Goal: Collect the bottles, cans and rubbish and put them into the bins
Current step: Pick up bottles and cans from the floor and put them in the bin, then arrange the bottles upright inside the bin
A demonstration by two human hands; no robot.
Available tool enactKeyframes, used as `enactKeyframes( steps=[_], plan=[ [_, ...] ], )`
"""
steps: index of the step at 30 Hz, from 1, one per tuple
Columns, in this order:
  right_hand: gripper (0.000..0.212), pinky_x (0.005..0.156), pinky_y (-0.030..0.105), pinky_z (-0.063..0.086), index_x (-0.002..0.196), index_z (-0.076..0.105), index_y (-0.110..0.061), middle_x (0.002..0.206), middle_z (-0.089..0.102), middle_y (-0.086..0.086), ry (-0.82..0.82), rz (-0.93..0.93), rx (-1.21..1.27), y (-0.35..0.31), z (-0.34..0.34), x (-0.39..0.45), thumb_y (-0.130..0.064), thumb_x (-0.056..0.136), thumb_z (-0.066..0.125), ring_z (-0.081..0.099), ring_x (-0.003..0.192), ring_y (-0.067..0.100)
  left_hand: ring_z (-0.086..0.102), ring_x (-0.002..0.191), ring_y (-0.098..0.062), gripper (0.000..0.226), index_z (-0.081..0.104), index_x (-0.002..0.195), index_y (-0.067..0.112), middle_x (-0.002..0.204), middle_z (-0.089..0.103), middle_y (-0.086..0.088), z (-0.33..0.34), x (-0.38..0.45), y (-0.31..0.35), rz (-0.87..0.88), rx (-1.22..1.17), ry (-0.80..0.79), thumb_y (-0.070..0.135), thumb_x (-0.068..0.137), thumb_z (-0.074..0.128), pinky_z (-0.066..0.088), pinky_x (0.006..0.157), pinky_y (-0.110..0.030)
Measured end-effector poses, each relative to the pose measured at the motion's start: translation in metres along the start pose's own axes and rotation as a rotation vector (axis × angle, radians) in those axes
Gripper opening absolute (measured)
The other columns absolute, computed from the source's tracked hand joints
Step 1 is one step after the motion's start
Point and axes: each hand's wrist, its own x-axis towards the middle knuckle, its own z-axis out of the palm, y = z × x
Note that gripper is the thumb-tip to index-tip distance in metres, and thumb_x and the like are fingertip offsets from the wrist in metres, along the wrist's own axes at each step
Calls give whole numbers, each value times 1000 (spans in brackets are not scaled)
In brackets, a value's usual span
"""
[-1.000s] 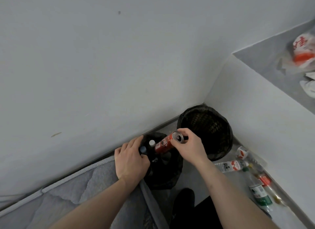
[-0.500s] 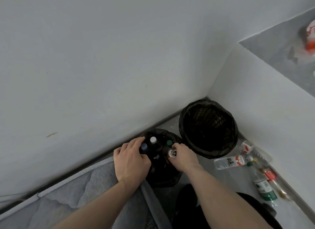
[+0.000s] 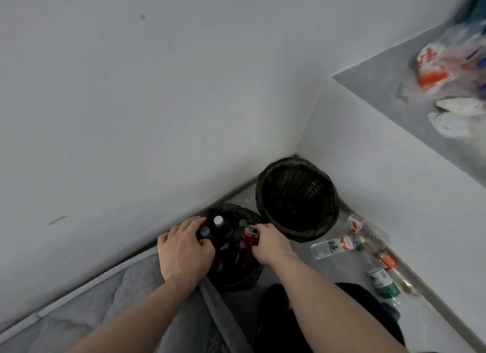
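Observation:
Two black mesh bins stand in the corner. The near bin (image 3: 236,279) holds upright bottles with white, blue and green caps. My right hand (image 3: 271,243) grips a red can (image 3: 247,245) standing upright inside this bin. My left hand (image 3: 184,247) lies over the bin's left rim, fingers curled around a dark bottle with a blue cap (image 3: 204,231). The far bin (image 3: 297,197) looks empty. On the floor to the right lie a clear water bottle (image 3: 335,246), a green-labelled bottle (image 3: 382,281) and smaller pieces of rubbish (image 3: 355,222).
White walls meet behind the bins. A grey mattress edge (image 3: 126,287) runs at the lower left. A grey ledge (image 3: 389,90) at the upper right carries plastic bags (image 3: 434,69) and white rubbish (image 3: 457,116). My dark-clothed knee (image 3: 278,323) is near the bin.
My right hand has lowered the red can from a tilted position above the bin down into it, upright. My left hand has stayed on the bin's left side.

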Motion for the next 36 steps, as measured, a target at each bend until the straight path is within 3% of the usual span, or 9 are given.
enactKeyframes(
  steps=[3,7,12,16,24,29,32,36],
  plan=[
    [53,102,36,47,139,52,-25,135,49,4,28,0,32,1,-17,-21,-29,86,62,54,124,28,62,112,-16,53,65,124,39,124,68,17,-5,-3,2,15,11,-7,31,73,58,39,96,-37],
    [61,107,39,45,147,46,-26,149,43,2,132,6,67,4,-45,-61,-28,88,60,50,131,27,62,115,-22,50,66,124,36,130,66,12,-15,-8,5,87,29,2,31,75,60,40,95,-38],
    [55,111,43,42,150,44,-22,157,36,5,317,40,39,38,-89,-126,-31,96,54,42,137,31,42,140,-25,60,52,144,31,159,39,2,-22,-7,23,411,191,-176,33,84,50,31,114,-41],
    [47,109,45,42,143,50,-21,149,43,7,468,168,9,93,-124,-185,-32,98,47,43,135,33,29,148,-29,59,40,153,29,166,23,-4,-34,-13,86,619,212,-177,33,94,47,22,121,-43],
    [66,118,46,32,157,30,-25,166,19,5,414,541,-4,225,-116,-296,-37,96,52,24,148,32,23,150,-23,53,46,148,32,165,24,0,-45,-71,241,979,164,-139,43,96,44,12,124,-45],
    [68,120,46,29,159,23,-24,168,12,4,342,653,49,283,-85,-340,-26,96,48,18,152,32,17,152,-23,56,44,148,34,166,20,2,-12,-115,303,1023,182,-281,43,93,48,10,124,-46],
    [69,120,46,30,159,23,-23,167,14,4,319,688,99,311,-65,-349,-27,95,49,19,151,32,20,151,-24,56,44,147,34,165,20,2,22,-139,320,1070,263,-330,50,93,49,13,122,-45],
    [71,121,43,29,160,20,-24,169,11,5,263,699,163,336,-40,-345,-31,95,49,19,152,31,27,145,-30,58,41,148,29,160,27,-2,61,-157,327,1091,381,-418,43,92,47,22,118,-48]
  ],
)
